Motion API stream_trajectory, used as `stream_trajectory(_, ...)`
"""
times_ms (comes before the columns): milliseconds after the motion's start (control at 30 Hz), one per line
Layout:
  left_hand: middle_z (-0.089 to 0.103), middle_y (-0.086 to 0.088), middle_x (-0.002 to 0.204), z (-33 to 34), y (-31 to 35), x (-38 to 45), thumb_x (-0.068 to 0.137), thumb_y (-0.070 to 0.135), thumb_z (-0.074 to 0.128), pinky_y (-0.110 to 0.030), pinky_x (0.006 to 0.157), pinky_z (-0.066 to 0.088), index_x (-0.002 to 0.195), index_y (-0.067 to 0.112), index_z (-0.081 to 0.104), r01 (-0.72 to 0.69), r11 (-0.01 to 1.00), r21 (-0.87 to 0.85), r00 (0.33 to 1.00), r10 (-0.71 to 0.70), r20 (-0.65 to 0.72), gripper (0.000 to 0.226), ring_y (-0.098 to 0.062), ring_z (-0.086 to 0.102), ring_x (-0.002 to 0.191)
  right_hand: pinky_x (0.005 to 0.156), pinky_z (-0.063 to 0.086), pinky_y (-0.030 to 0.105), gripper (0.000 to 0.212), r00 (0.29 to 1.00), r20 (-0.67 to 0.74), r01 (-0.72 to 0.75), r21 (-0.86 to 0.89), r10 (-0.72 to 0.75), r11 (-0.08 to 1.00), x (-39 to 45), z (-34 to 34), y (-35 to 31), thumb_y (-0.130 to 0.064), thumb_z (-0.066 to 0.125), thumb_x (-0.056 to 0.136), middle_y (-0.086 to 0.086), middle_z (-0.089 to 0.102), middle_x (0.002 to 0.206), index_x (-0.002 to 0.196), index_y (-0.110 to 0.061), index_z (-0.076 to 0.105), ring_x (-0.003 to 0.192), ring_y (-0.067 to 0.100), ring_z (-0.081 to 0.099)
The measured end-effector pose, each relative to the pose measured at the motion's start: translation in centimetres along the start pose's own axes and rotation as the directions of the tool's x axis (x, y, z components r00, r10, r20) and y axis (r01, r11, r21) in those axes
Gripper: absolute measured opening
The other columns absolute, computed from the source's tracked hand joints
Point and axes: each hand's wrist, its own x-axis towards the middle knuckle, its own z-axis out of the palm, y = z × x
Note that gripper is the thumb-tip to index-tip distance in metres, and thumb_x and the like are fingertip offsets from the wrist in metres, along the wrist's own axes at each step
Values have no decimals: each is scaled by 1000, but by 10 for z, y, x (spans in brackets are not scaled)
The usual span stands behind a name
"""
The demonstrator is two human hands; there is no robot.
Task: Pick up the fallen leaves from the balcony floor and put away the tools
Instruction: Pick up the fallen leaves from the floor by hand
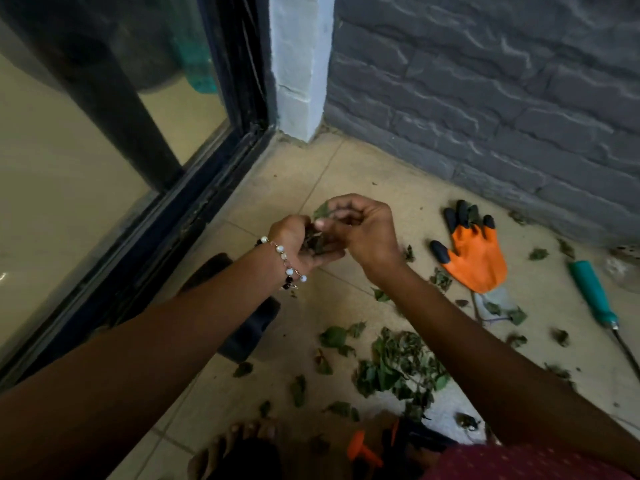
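Note:
My left hand, with a bead bracelet on the wrist, cups a small bunch of green leaves. My right hand meets it from the right, its fingers pinching a leaf at the top of the bunch. On the beige tiled floor below lies a pile of leaves, with several single leaves scattered around it. An orange glove with black claw tips lies flat to the right. Further right lies a tool with a teal handle.
A black sliding door frame runs along the left, and a grey brick wall closes the back. A black slipper sits under my left forearm. My bare foot and an orange and black tool are at the bottom.

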Motion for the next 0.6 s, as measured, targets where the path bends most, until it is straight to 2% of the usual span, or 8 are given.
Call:
stream_trajectory(100,58,-9,51,25,-6,6,100,15,34,-21,38,48,71,4,53,17,996,-92,999,-15,31,36,-14,55,37,79,55,25,17,982,5,178,-334,-187,925,-5,-5,13,4,73,73,3,74,82,84,-8,75,76,10,68)
stream_trajectory(167,41,-3,34,32,-9,11,100,13,33,-10,32,34,60,11,37,34,986,-162,998,-27,48,40,-11,37,22,77,49,23,14,932,117,351,-528,-343,773,-6,-11,19,-6,66,78,2,74,84,87,-12,76,80,15,67)
stream_trajectory(233,44,-2,38,28,-10,20,100,14,33,-9,30,29,62,12,36,65,980,-190,997,-58,41,38,-11,36,24,85,46,33,23,873,335,487,-630,-353,605,-3,-17,22,-24,55,84,3,74,96,94,-14,74,98,22,64)
stream_trajectory(300,53,-5,60,23,-9,28,99,17,36,-12,35,33,70,11,42,83,987,-137,996,-86,-15,31,-14,46,40,101,27,39,33,825,539,541,-673,-167,505,1,-27,23,-33,46,94,-2,65,124,115,-20,67,129,21,46)
stream_trajectory(367,53,-7,68,21,-4,35,98,16,38,-11,35,35,76,8,48,66,990,-121,995,-75,-67,26,-17,50,46,104,15,32,37,791,607,524,-611,-75,594,6,-38,17,-30,44,99,-2,53,140,132,-20,57,140,17,28)
stream_trajectory(433,54,-8,58,20,-1,40,99,15,35,-12,35,36,73,6,49,68,990,-124,996,-75,-57,30,-14,48,36,104,32,33,36,884,458,324,-454,-94,830,11,-50,5,-26,51,98,-1,56,137,133,-21,56,132,12,40)
stream_trajectory(500,51,-6,48,19,0,42,98,17,33,-11,35,33,70,7,48,94,993,-67,995,-95,-12,34,-12,43,34,87,47,20,29,979,193,143,-422,-66,895,22,-67,1,-19,63,92,1,67,118,121,-20,64,107,7,60)
stream_trajectory(600,48,-2,46,17,-3,43,97,18,34,-10,36,30,67,11,47,96,995,34,995,-96,0,34,-10,39,33,80,49,27,34,991,62,-3,-872,115,490,30,-100,19,-17,76,79,12,65,107,111,-10,65,98,24,62)
